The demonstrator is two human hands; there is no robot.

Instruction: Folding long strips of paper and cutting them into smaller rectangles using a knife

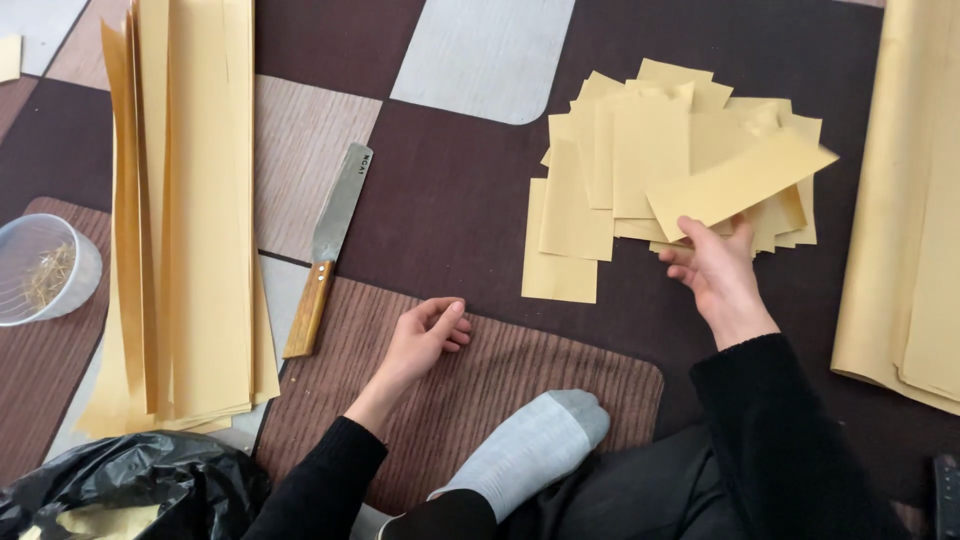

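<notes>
We were stacking cut yellow sheets on the floor. Our right hand point(718, 270) pinched one sheet point(740, 180) by its lower edge, thumb over fingers, holding it just above the pile point(610, 170). By our judgement, the next move called for laying it flat on the pile and letting go. Our left hand point(428, 335) rested loosely curled on the rug point(560, 370), holding nothing, near the knife point(328, 250) and the tall strips point(195, 220).

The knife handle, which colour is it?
The knife handle is brown wood, seen best in the head view.
</notes>
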